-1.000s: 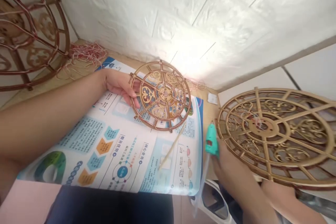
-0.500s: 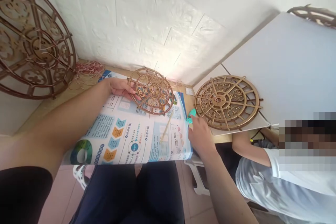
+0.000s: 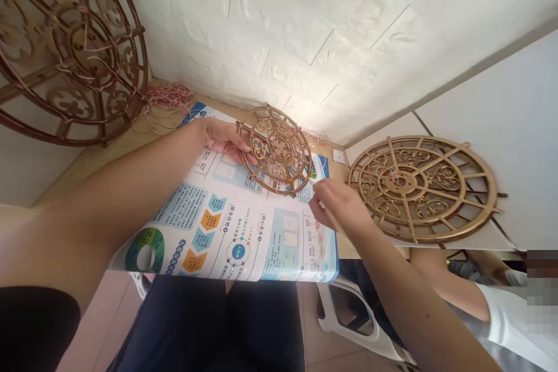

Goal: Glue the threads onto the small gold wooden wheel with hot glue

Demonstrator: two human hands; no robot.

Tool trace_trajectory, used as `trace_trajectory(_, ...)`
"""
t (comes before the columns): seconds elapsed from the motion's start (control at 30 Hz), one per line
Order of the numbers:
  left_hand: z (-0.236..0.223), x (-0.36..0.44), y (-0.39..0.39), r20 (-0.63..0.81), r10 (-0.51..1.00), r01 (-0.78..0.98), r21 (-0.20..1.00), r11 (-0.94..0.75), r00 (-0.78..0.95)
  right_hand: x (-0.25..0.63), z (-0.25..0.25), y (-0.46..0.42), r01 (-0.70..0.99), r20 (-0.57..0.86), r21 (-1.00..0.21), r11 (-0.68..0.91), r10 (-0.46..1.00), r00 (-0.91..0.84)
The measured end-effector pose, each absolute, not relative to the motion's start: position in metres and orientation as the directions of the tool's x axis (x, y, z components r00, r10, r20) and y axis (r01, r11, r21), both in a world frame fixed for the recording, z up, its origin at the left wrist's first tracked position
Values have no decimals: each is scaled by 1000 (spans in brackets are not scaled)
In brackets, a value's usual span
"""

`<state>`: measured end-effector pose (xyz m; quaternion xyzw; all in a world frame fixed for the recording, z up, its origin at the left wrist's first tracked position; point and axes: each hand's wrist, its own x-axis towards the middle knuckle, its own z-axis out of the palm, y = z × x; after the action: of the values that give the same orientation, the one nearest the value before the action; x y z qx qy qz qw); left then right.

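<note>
The person's dark trousers (image 3: pixel 204 325) are showing below the front edge of the bench, with a white plastic chair (image 3: pixel 349 314) just right of them. A glossy printed brochure (image 3: pixel 226 226) is lying over that edge, overhanging it. The left hand (image 3: pixel 226 140) is gripping a small openwork bronze disc (image 3: pixel 274 150) by its rim, holding it tilted just above the brochure's far part. The right hand (image 3: pixel 337 206) is hovering near the disc's lower right, its fingers drawn together; whether they are pinching anything is too small to tell. Toward the bench's back edge, a pink-and-white thread tangle (image 3: pixel 168 99) is lying left. A large gold openwork disc (image 3: pixel 422 189) is resting on a white board (image 3: pixel 475 139) at the right, above a co-worker's arm (image 3: pixel 444 282). A large copper openwork wheel (image 3: pixel 74 52) is standing against the foam-brick wall (image 3: pixel 279 29) at the left.
</note>
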<state>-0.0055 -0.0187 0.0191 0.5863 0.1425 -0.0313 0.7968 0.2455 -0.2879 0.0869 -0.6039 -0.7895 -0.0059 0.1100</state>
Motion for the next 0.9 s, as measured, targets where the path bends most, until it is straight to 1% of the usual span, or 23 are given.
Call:
trace_trajectory(0.07,19,-3,-17,-293,111,241,909,340,950,245,83,-277,931,347,-275,238,928,-135)
trace_trajectory(0.1,19,-2,-16,-305,106,252,903,349,946,242,79,-270,896,388,-373,240,918,-84)
trace_trajectory(0.13,19,-1,-15,-315,103,261,898,355,944,238,73,-262,824,396,-510,248,918,-32)
trace_trajectory(0.17,18,0,-15,-323,100,269,894,357,941,234,67,-254,698,371,-670,253,928,19)
trace_trajectory(0.2,18,0,-14,-329,98,276,893,357,939,229,60,-246,498,313,-834,239,947,70)
trace_trajectory(0.23,17,0,-14,-333,101,279,893,354,937,225,53,-239,312,248,-928,206,963,102)
trace_trajectory(0.27,17,0,-14,-336,109,280,894,349,936,222,46,-232,148,186,-975,168,975,119)
trace_trajectory(0.3,16,0,-14,-337,119,280,896,344,934,220,40,-227,41,142,-990,137,982,127)
trace_trajectory(0.47,14,4,-16,-342,191,271,908,320,920,224,25,-220,-120,72,-988,92,984,163)
trace_trajectory(0.57,19,11,-16,-389,278,315,909,274,878,229,25,-223,-164,35,-985,61,986,162)
trace_trajectory(0.63,28,14,-15,-460,377,413,888,203,804,231,25,-224,-152,36,-987,59,988,152)
trace_trajectory(0.7,44,14,-12,-562,491,581,803,132,665,232,25,-224,-101,52,-993,65,991,127)
trace_trajectory(0.77,63,11,-9,-654,575,764,641,76,491,232,25,-225,-40,63,-997,67,994,87)
trace_trajectory(0.8,73,9,-10,-672,609,834,552,32,421,232,25,-225,-20,60,-998,62,996,65)
trace_trajectory(0.83,82,6,-13,-665,642,881,471,-37,382,232,25,-225,-10,54,-998,54,997,48)
trace_trajectory(0.87,89,4,-18,-620,683,900,415,-132,387,231,25,-226,-8,45,-999,45,998,34)
trace_trajectory(0.9,93,2,-26,-540,733,898,375,-232,414,231,25,-226,-3,35,-999,36,999,21)
